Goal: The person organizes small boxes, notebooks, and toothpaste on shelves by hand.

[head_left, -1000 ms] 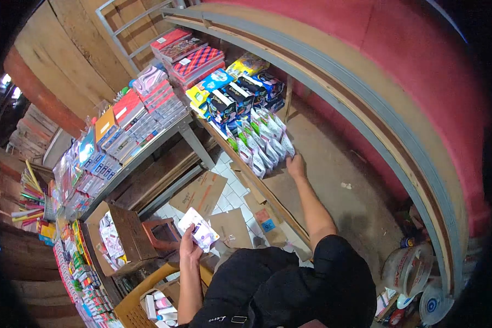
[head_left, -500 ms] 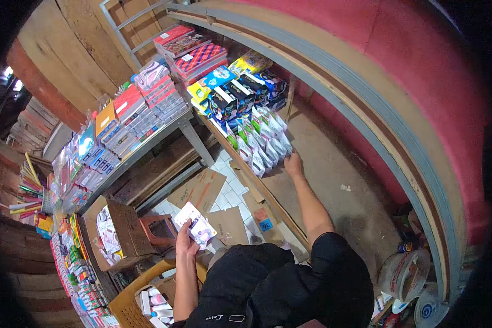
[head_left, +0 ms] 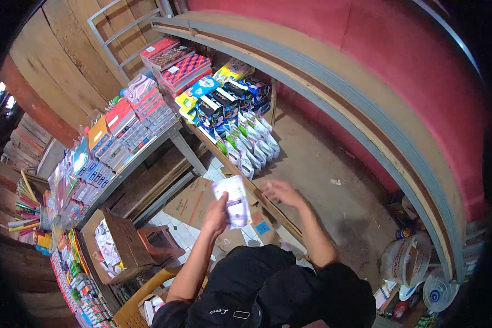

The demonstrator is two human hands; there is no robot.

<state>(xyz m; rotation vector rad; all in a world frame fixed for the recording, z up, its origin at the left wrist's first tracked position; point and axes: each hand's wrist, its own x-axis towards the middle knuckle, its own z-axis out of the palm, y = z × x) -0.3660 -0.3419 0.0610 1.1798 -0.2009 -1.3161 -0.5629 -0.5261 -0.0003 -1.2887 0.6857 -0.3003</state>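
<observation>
My left hand (head_left: 217, 216) is closed on a white and purple pouch (head_left: 236, 206), held up in front of me with the thumb across its face. To its right, my right hand (head_left: 284, 193) hovers with fingers apart and slightly blurred; it holds nothing, and a gap separates it from the pouch. Beyond both hands, rows of similar white pouches (head_left: 250, 161), some with green parts, stand close together on the wooden surface. Behind those rows sit black and blue packs (head_left: 220, 105).
Stacked boxes and notebooks (head_left: 120, 123) fill the table on the left. An open cardboard box (head_left: 128, 246) of packets stands by a brown stool (head_left: 161, 246). Flattened cardboard (head_left: 188, 202) lies on the tiles. A grey metal rail (head_left: 366, 117) curves along the right side.
My left hand has raised the pouch and moved it right. My right hand has left the edge of the pouch rows and come back toward the held pouch.
</observation>
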